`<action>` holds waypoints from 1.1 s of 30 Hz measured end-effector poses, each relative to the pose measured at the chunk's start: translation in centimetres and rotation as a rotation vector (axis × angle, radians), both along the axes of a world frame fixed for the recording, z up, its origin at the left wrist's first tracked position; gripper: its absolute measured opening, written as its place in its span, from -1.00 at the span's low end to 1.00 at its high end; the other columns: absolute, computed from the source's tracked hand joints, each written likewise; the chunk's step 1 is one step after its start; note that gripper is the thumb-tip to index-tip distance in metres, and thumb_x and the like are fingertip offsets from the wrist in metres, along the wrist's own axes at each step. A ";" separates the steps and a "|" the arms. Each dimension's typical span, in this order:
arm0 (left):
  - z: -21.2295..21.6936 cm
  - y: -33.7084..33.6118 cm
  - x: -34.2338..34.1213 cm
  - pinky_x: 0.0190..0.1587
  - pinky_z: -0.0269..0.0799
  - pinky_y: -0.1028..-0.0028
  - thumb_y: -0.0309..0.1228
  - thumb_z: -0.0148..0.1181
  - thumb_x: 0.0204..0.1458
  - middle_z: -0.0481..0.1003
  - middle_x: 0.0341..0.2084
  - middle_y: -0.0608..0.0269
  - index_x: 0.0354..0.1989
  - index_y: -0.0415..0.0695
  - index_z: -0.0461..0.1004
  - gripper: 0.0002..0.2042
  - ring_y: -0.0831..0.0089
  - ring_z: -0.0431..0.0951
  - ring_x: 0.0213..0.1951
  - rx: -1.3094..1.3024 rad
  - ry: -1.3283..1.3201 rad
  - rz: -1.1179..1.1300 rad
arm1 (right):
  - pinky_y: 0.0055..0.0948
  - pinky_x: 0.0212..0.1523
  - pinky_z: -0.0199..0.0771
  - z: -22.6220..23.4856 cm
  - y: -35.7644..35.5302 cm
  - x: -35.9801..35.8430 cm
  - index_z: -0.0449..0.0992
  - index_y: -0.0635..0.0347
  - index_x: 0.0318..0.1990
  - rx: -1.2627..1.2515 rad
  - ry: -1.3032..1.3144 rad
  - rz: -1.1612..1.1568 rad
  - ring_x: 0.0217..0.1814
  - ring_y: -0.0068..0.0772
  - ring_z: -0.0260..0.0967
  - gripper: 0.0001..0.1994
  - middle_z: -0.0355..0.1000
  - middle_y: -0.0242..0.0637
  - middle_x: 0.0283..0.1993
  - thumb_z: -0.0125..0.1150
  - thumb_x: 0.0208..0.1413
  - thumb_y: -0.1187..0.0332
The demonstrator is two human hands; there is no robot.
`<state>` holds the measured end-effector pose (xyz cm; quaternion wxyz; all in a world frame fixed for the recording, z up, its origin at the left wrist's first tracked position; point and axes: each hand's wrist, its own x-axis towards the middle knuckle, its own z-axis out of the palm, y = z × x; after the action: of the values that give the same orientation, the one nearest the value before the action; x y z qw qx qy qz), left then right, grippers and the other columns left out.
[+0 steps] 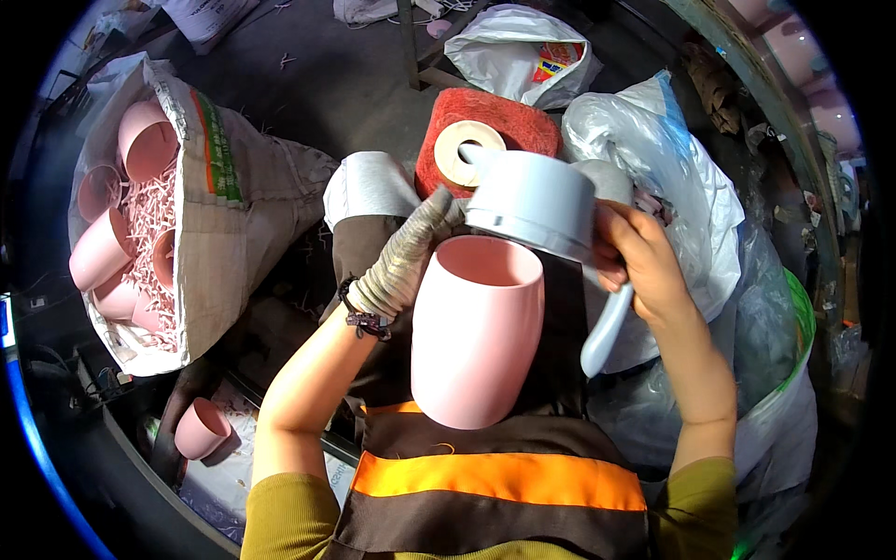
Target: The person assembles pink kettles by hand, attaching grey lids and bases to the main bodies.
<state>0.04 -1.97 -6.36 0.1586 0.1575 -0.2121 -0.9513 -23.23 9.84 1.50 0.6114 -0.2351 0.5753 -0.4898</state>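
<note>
held in the right hand [644,257], with fingers [618,245] bent around its side: a grey tool [532,198], handle [607,334] down. just below, over the apron [504,439], a pink cup [478,341], mouth up and slightly tilted. at the left wall of this cup, the gloved left hand [397,261], with fingertips partly hidden; cannot tell if gripping. farther away, a pale ring [462,176] on a red pad [537,126]; to the left, a white sack [213,252] with more cups [103,250].
</note>
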 end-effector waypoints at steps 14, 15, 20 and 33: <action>-2.2 0.4 1.7 0.26 0.26 0.27 0.30 0.16 -0.06 0.36 0.17 0.04 0.23 -0.23 0.24 -0.12 0.27 0.39 0.17 -0.005 -0.145 0.166 | -0.75 -0.70 0.06 -1.5 -3.7 2.8 0.39 0.43 0.13 0.078 0.291 0.212 -0.68 -0.84 0.07 -0.49 0.40 -0.46 -0.40 0.20 0.22 0.15; -2.3 0.3 1.6 0.26 0.26 0.27 0.29 0.17 -0.07 0.36 0.16 0.04 0.23 -0.23 0.24 -0.12 0.27 0.39 0.16 -0.005 -0.130 0.165 | -0.74 -0.71 0.06 -1.6 -3.7 2.8 0.39 0.44 0.13 0.078 0.282 0.214 -0.68 -0.84 0.07 -0.49 0.41 -0.45 -0.40 0.20 0.22 0.14; -2.1 0.4 1.7 0.26 0.27 0.28 0.26 0.21 -0.06 0.39 0.14 0.06 0.21 -0.23 0.26 -0.15 0.29 0.40 0.15 0.054 -0.113 0.172 | -0.74 -0.71 0.08 -1.7 -3.7 3.0 0.39 0.43 0.13 0.082 0.268 0.187 -0.69 -0.83 0.06 -0.48 0.41 -0.44 -0.42 0.20 0.22 0.13; -0.3 0.7 3.1 0.16 0.29 0.45 0.00 0.29 -0.01 0.44 0.03 0.20 0.25 -0.26 0.23 -0.25 0.48 0.41 0.06 -0.344 -0.147 -0.035 | -0.71 -0.63 0.03 -3.0 -2.2 3.0 0.42 0.28 0.16 -0.022 0.365 0.301 -0.62 -0.83 0.05 -0.50 0.33 -0.58 -0.51 0.25 0.18 0.14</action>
<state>3.15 -1.25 -6.63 0.1509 0.1934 -0.3855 -0.8895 -20.23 7.68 -1.55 0.5610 -0.4096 0.6292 -0.3486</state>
